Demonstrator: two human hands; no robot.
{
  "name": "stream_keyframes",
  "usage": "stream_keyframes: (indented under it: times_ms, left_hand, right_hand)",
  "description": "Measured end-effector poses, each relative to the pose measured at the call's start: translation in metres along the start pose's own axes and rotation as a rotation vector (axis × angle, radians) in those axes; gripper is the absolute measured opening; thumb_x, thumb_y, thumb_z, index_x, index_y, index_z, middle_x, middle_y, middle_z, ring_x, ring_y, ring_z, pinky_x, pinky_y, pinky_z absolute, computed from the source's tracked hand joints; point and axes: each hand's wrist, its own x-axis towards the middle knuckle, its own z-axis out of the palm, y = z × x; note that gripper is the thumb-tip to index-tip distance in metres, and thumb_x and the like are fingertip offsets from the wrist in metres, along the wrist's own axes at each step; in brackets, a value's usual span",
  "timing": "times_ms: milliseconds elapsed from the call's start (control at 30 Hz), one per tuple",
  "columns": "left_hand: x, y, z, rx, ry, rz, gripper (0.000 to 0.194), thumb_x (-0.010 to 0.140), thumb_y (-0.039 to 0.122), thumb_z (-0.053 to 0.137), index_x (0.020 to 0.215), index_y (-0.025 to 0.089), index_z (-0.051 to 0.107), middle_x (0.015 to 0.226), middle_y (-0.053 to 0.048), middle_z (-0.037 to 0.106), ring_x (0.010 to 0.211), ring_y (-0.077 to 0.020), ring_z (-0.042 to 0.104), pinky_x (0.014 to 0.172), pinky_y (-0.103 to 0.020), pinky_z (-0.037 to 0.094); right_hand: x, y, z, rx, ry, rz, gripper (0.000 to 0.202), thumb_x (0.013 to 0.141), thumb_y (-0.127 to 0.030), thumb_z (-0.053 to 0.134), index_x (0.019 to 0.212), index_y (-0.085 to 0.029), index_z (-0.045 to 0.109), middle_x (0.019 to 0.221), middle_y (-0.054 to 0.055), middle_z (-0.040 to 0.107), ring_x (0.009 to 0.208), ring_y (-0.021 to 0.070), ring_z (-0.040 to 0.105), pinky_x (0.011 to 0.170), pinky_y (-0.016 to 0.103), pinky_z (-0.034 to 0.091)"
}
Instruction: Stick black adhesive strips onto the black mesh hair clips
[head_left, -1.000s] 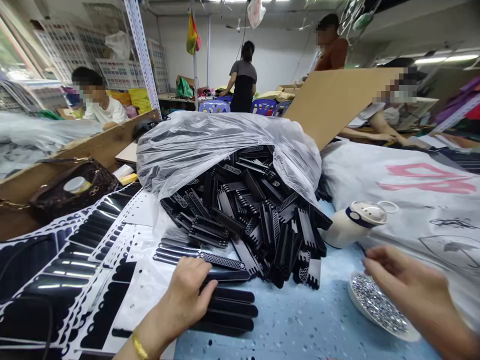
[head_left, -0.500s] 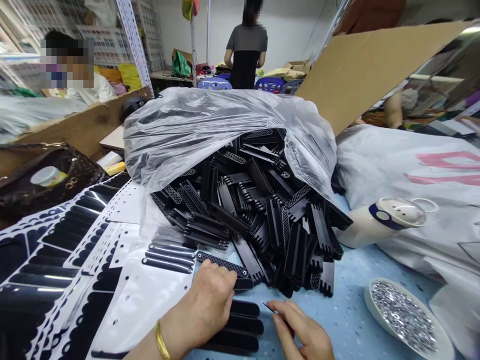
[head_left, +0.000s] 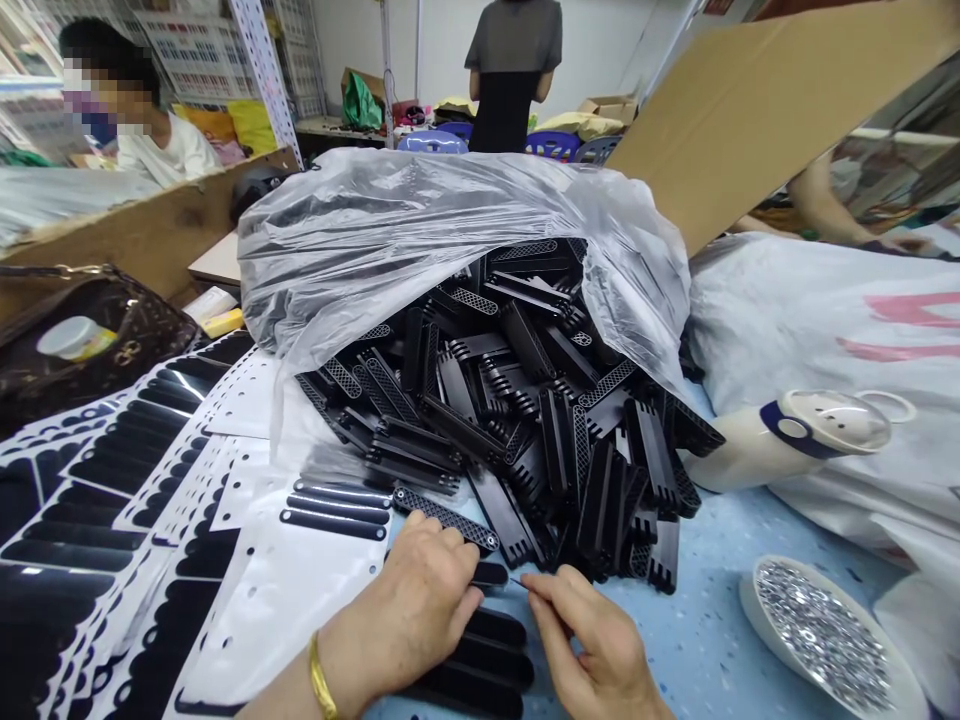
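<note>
My left hand (head_left: 420,600), a gold bangle at its wrist, is closed over a slim black strip (head_left: 491,575) with a rounded end. Its fingertips are hidden beneath the knuckles. Between thumb and forefinger, my right hand (head_left: 589,635) pinches a thin, dark, pointed tool (head_left: 517,582), whose tip is close to the strip's end. Several black rounded strips (head_left: 487,665) lie side by side under and beside my left hand. Just beyond the knuckles is a black piece with a mesh pattern (head_left: 446,520). A white sheet (head_left: 300,590) holds black stickers (head_left: 337,510).
A plastic bag (head_left: 420,200) spills a heap of black slotted parts (head_left: 517,400). Sticker sheets (head_left: 97,520) cover the left side. To the right are a white bottle (head_left: 757,445) and a bowl (head_left: 750,600) of small silvery pieces. Other people are beyond the table.
My right hand has moved up and left, bringing the pointed tool to the strip's end. My left hand stays over the strips. The view has shifted slightly.
</note>
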Motion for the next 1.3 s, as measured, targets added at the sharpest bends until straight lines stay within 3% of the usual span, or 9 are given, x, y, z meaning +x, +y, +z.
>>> stream_keyframes:
  times_ms: [167, 267, 400, 767, 1100, 1300]
  left_hand:
    - [-0.001, -0.001, 0.003, -0.017, -0.003, 0.032, 0.011, 0.088, 0.011, 0.055, 0.082, 0.018, 0.06, 0.085, -0.004, 0.064, 0.084, -0.023, 0.057, 0.086, -0.041, 0.046]
    - [-0.001, 0.001, 0.0, -0.025, -0.01, 0.038, 0.013, 0.087, 0.007, 0.053, 0.083, 0.018, 0.06, 0.086, -0.005, 0.065, 0.083, -0.0228, 0.057, 0.086, -0.041, 0.047]
    - [0.0, 0.002, -0.003, -0.028, -0.033, 0.029, 0.014, 0.087, 0.008, 0.052, 0.08, 0.018, 0.059, 0.085, -0.004, 0.064, 0.082, -0.0228, 0.056, 0.086, -0.041, 0.047]
    - [0.001, -0.001, 0.002, -0.033, -0.024, 0.027, 0.012, 0.088, 0.011, 0.053, 0.08, 0.018, 0.06, 0.085, -0.005, 0.066, 0.083, -0.0235, 0.058, 0.085, -0.041, 0.047]
    - [0.003, -0.003, 0.002, -0.069, -0.05, 0.028, 0.012, 0.087, 0.011, 0.056, 0.079, 0.019, 0.06, 0.082, -0.003, 0.066, 0.081, -0.0216, 0.057, 0.082, -0.038, 0.046]
    - [0.001, -0.005, 0.003, -0.127, -0.03, 0.011, 0.01, 0.085, 0.012, 0.061, 0.078, 0.019, 0.06, 0.083, -0.003, 0.066, 0.083, -0.0211, 0.056, 0.081, -0.035, 0.046]
  right_hand:
    - [-0.001, -0.004, 0.0, 0.004, -0.039, -0.001, 0.018, 0.091, -0.009, 0.048, 0.094, -0.022, 0.061, 0.066, -0.001, 0.058, 0.053, 0.0121, 0.06, 0.049, 0.022, 0.048]
    - [0.0, -0.011, 0.002, -0.009, 0.0, -0.013, 0.018, 0.091, -0.009, 0.048, 0.092, -0.021, 0.062, 0.064, -0.002, 0.057, 0.051, 0.0115, 0.058, 0.048, 0.021, 0.046]
    - [0.004, -0.016, 0.004, -0.025, 0.045, -0.039, 0.018, 0.091, -0.008, 0.048, 0.088, -0.019, 0.062, 0.062, -0.002, 0.053, 0.049, 0.011, 0.054, 0.045, 0.022, 0.041]
    - [0.01, -0.016, 0.008, -0.084, 0.024, -0.116, 0.027, 0.092, -0.003, 0.046, 0.075, -0.017, 0.062, 0.059, -0.002, 0.043, 0.049, 0.0113, 0.044, 0.047, 0.026, 0.032]
    - [0.015, -0.011, 0.004, -0.055, 0.045, -0.088, 0.018, 0.093, -0.004, 0.049, 0.094, -0.014, 0.064, 0.064, -0.002, 0.049, 0.052, 0.0108, 0.05, 0.049, 0.023, 0.038]
    - [0.015, -0.012, 0.006, -0.019, 0.008, -0.049, 0.02, 0.093, -0.006, 0.048, 0.089, -0.018, 0.063, 0.064, -0.003, 0.049, 0.05, 0.0102, 0.052, 0.047, 0.022, 0.039]
